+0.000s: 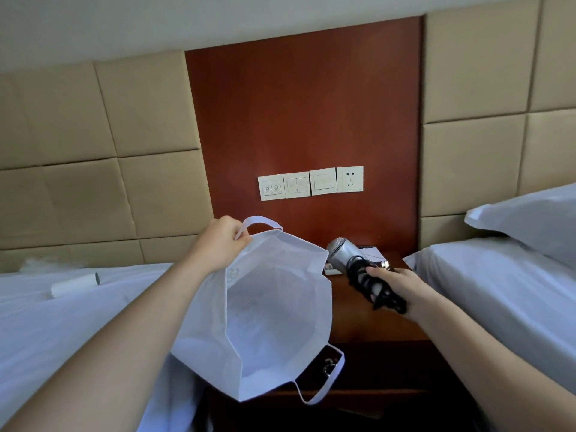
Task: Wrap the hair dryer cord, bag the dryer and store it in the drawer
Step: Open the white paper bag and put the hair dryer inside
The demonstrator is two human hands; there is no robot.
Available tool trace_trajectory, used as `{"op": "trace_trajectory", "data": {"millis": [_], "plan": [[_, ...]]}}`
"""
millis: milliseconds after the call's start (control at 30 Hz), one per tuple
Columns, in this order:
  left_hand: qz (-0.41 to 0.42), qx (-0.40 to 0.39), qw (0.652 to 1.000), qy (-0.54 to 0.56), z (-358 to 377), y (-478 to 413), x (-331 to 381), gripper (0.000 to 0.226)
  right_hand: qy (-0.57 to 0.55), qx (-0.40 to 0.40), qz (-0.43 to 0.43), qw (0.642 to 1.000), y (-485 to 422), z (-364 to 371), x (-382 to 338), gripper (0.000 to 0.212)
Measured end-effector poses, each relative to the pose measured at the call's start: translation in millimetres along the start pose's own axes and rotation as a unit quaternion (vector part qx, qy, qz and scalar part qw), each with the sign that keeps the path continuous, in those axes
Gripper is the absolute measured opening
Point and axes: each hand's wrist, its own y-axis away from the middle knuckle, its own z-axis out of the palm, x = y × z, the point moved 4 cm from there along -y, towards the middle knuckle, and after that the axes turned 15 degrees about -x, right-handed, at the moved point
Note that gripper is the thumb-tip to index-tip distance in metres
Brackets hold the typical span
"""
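Hair dryer, a small silver plastic one (341,253), is held in the air above a dark brown wooden nightstand (358,310) between two white-sheeted beds, its black cord (371,286) already wound in tight loops around the handle. The right hand (397,286) is wrapped firmly around that cord-covered handle, with the barrel pointing up and to the left, toward the bag.

Largest of the things in hand is a white, soft fabric tote bag (271,310), hanging open in front of the person. The left hand (219,241) pinches its far rim beside one white loop handle (261,222), fingers closed on the cloth. The mouth gapes wide and faces the camera; the inside looks bare. The near rim sags over the nightstand's front edge.

To do this step well, keep the rim lifted so the mouth stays wide, lower the dryer in barrel first, and grip the wound cord until the dryer is well inside, or the loops may slip loose.

The drawer is not clearly visible.
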Motion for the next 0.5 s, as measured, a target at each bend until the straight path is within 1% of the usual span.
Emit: {"op": "trace_trajectory", "data": {"millis": [67,100,267,367,500], "plan": [[-0.007,0.004,1.0,-0.012,0,1,2,0.021,0.003,-0.025,-0.029,0.999,26,10,-15,0.022],[-0.01,0.006,1.0,-0.021,0,2,3,0.022,0.005,-0.04,-0.044,0.998,38,14,-21,0.02],[-0.028,0.013,0.999,-0.021,-1,4,6,0.023,0.06,-0.111,-0.081,0.989,88,33,-48,0.019],[-0.032,0.018,0.999,-0.02,-4,4,12,0.023,0.081,-0.149,-0.075,0.983,99,47,-51,0.016],[-0.015,0.0,0.999,-0.046,-7,4,25,0.023,0.107,-0.157,-0.044,0.981,93,62,-37,0.021]]}}
